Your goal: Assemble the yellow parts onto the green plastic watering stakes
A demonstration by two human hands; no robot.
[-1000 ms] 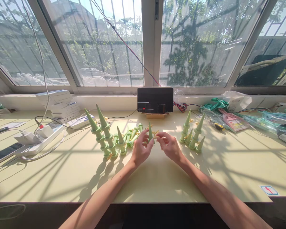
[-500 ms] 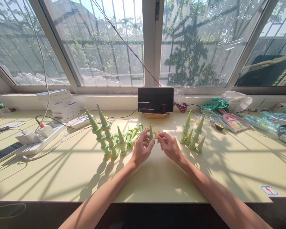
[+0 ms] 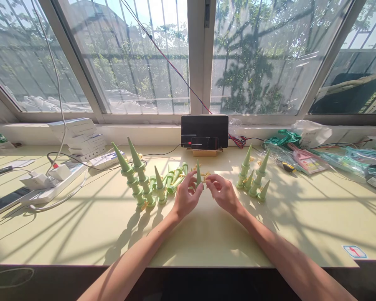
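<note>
My left hand [image 3: 187,193] is closed round a green cone-shaped piece [image 3: 198,172], which points upward at the middle of the table. Just to its right, my right hand [image 3: 223,193] pinches a small yellow peg [image 3: 206,180] at the cone's side. Whether the peg touches the cone is too small to tell. Behind the hands lie more small yellow pieces, partly hidden. To the left, loose green pieces [image 3: 174,179] lie beside a short spire [image 3: 159,186] and two tall stacked green spires [image 3: 140,170]. Several more green spires [image 3: 257,177] stand to the right.
A black tablet [image 3: 204,125] with a phone [image 3: 204,143] in front leans at the back. White boxes [image 3: 81,138] and a power strip [image 3: 56,184] with cables lie left. Plastic bags [image 3: 341,161] and a yellow-black tool [image 3: 288,167] lie right.
My right hand has shifted slightly left, bringing the yellow peg closer to the cone. The left hand and the standing spires look unmoved.
</note>
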